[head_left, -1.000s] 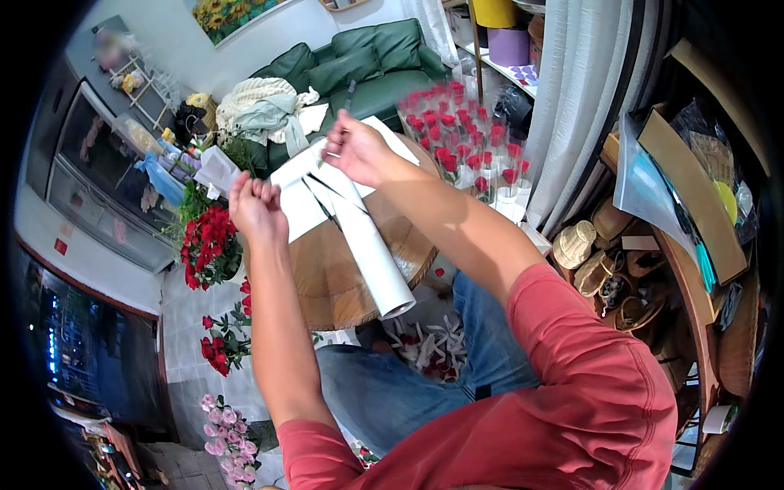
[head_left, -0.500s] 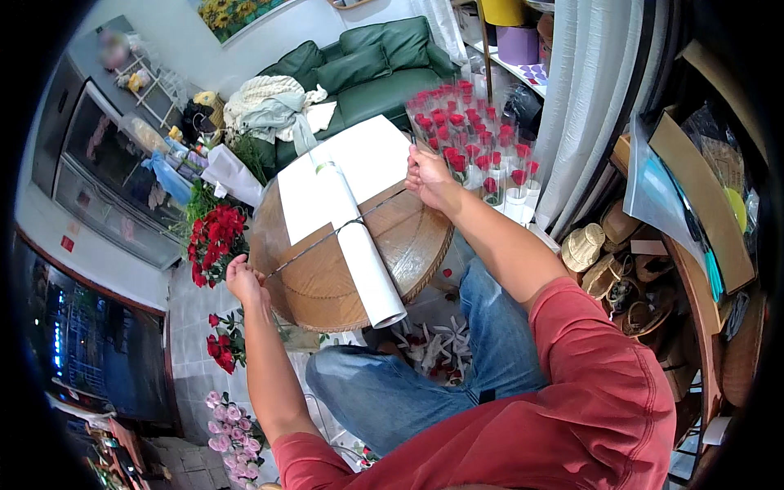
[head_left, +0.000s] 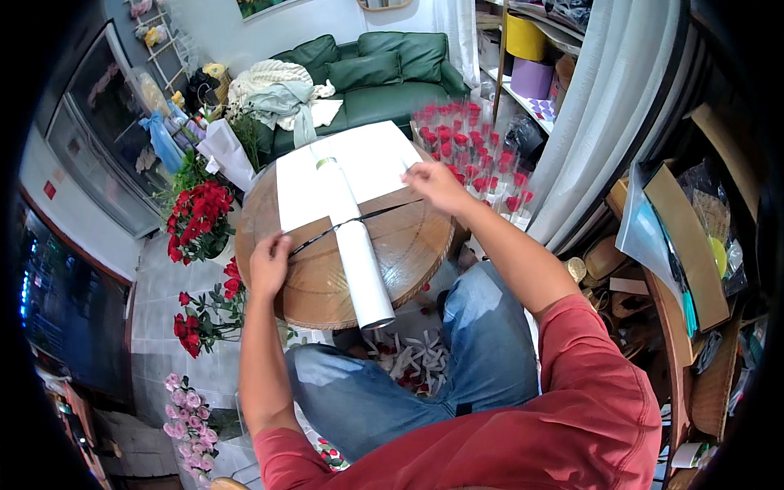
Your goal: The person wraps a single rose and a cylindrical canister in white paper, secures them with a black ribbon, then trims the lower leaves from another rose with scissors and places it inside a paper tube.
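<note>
A long white paper roll (head_left: 359,261) lies across the round wooden table (head_left: 261,196), its near open end at the table's front edge. A thin black ribbon (head_left: 380,213) passes round the roll's middle, and its two ends run out to either side. Thumb and fingers of my left hand (head_left: 268,265) pinch the ribbon's left end over the table's left side. On the right, the ribbon runs up to the lower edge of my right hand (head_left: 441,188), whose fingers are bent and slightly blurred; its grip is partly hidden. White sheet paper (head_left: 306,192) lies flat beneath the roll.
Red roses in clear sleeves (head_left: 465,143) stand beyond the table's right side. Bunches of red roses (head_left: 200,216) and pink roses (head_left: 189,420) are at the left. A green sofa (head_left: 384,102) stands behind; cluttered shelves (head_left: 670,327) line the right.
My left hand has moved slightly right, toward the roll. My right hand has moved a little right and lower, its fist loosened. The whole view has shifted slightly.
</note>
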A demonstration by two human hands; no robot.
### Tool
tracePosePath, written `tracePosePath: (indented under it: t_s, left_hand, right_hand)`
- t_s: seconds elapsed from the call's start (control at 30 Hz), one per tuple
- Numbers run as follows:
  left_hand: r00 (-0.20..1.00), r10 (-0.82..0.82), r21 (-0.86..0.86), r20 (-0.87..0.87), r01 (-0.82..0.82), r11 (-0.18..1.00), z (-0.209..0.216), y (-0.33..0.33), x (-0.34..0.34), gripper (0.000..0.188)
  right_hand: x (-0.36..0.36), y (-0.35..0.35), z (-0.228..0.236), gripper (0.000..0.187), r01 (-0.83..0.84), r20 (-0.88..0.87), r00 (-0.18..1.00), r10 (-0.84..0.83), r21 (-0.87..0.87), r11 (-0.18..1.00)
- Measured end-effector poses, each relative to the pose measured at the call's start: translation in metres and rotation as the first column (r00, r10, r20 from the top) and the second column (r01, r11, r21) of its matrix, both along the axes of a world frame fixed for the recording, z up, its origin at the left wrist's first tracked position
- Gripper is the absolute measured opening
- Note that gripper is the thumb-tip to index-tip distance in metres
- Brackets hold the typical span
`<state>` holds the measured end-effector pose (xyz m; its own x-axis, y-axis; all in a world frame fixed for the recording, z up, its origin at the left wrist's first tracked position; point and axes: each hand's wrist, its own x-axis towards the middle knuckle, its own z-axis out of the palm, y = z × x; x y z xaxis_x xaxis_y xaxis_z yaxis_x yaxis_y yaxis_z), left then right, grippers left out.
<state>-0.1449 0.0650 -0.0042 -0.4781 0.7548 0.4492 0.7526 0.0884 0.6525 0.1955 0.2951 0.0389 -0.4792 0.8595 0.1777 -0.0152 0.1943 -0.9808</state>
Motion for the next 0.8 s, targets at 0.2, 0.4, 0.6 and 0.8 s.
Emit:
tracePosePath:
  t_s: [0.2,0.4,0.6,0.8]
  left_hand:
    - [0.998,-0.056,-0.389,-0.038,0.036,0.92,0.039,-0.003,0.038,0.036]
    - [0.98,-0.199,-0.079,0.004,0.199,0.977,0.023,0.02,0.083,0.028]
    - [0.876,-0.229,0.159,0.423,0.178,0.971,-0.003,0.045,0.094,0.018]
    - [0.764,-0.245,0.246,0.597,0.116,0.962,-0.024,0.052,0.088,0.022]
  right_hand:
    - [-0.022,-0.028,0.025,0.033,-0.55,0.706,0.706,0.062,0.49,0.676]
    - [-0.063,-0.035,0.036,0.03,-0.397,0.512,0.843,0.168,0.379,0.836]
    - [-0.101,-0.046,0.037,0.028,-0.423,0.226,0.898,0.376,0.218,0.879]
    - [-0.121,-0.054,0.04,0.034,-0.307,0.216,0.941,0.262,0.214,0.927]
